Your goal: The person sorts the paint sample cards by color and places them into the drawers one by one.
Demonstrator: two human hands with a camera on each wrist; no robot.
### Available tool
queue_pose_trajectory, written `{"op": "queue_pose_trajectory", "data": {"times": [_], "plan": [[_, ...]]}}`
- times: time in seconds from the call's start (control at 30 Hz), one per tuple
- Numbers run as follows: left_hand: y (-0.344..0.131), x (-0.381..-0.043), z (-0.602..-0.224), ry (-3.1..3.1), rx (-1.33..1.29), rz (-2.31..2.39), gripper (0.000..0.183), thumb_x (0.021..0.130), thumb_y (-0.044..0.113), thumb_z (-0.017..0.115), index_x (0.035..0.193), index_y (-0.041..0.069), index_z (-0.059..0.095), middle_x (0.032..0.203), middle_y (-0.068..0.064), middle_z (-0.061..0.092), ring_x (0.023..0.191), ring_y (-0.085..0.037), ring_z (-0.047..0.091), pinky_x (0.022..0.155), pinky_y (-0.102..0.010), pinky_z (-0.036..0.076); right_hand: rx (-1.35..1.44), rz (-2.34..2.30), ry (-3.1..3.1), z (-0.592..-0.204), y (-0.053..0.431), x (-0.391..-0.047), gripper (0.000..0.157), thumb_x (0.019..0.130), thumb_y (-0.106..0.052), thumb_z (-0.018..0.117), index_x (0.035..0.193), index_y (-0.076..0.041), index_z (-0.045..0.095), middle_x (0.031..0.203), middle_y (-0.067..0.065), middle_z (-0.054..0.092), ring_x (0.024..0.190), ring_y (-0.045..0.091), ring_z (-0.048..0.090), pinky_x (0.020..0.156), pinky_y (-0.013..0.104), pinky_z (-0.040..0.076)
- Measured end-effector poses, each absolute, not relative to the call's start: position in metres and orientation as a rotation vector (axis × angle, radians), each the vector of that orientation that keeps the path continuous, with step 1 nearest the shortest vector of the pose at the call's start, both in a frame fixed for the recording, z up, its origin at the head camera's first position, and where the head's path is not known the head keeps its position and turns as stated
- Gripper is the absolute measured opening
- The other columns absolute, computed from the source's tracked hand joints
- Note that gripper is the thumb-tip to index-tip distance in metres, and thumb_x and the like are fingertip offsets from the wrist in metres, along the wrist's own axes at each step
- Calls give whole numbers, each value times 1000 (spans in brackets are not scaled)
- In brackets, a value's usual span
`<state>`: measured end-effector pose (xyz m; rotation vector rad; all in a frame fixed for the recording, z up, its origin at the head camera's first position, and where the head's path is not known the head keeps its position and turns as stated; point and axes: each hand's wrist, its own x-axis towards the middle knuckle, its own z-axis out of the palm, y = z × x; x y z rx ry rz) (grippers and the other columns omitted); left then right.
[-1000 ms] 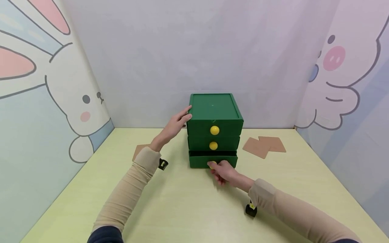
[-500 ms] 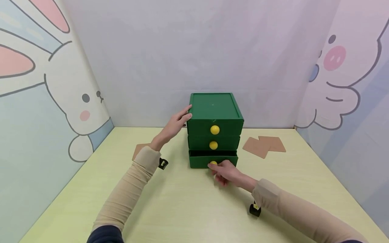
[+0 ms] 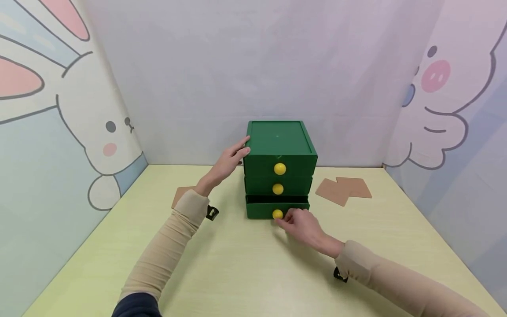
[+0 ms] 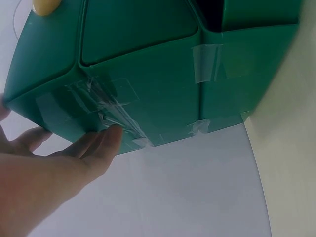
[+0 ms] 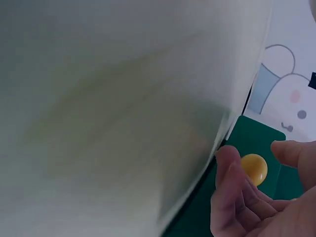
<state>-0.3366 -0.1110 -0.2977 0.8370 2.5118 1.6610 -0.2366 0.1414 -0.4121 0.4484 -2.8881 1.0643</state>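
Note:
A green cabinet with three drawers (image 3: 281, 137) stands at the back middle of the table. The bottom drawer (image 3: 261, 210) is pulled out a little, its dark inside showing, while the two upper ones are closed. My left hand (image 3: 227, 163) rests on the cabinet's left side near the top, fingers extended; the left wrist view shows the fingertips (image 4: 114, 132) against the taped side wall. Beside the bottom drawer's yellow knob (image 3: 277, 214) is my right hand (image 3: 305, 226), its fingers loosely bent. In the right wrist view a gap shows between the thumb (image 5: 286, 150) and the knob.
Two brown square pieces (image 3: 334, 192) lie overlapping on the table (image 3: 237, 273) right of the cabinet. Another brown piece (image 3: 182, 193) is partly hidden behind my left forearm. Walls with cartoon animals enclose the left and right, and a pale wall (image 3: 190, 88) stands behind.
My right hand has let go of the bottom drawer's knob and shifted slightly right. The drawer stays pulled out the same amount. My left hand keeps its place.

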Motion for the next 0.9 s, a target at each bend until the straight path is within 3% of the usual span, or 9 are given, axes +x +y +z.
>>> {"op": "queue_pose_trajectory", "data": {"times": [0.13,0.47,0.9], "plan": [[-111,-337,-298,2509,831,1666,56,103,41,39,155,28,22,162,-1,21,148,-22,26,112,-51,36,481,697,-2825,-411,140,-235,36,85,-42,71,66,-13,60,46,-6,35,40,8,34,40,22,23],[-112,-337,-299,2509,832,1660,56,103,42,38,155,28,21,162,0,20,148,-21,24,113,-49,36,472,218,-2652,-407,133,-235,60,85,-54,66,54,-15,32,48,-5,18,38,13,24,38,24,13],[-112,-336,-299,2538,839,1656,56,103,41,40,155,26,22,161,-2,23,147,-22,26,111,-51,37,450,212,-2752,-404,116,-239,64,86,-51,66,49,-17,28,49,-5,21,39,13,29,37,24,16]]}}
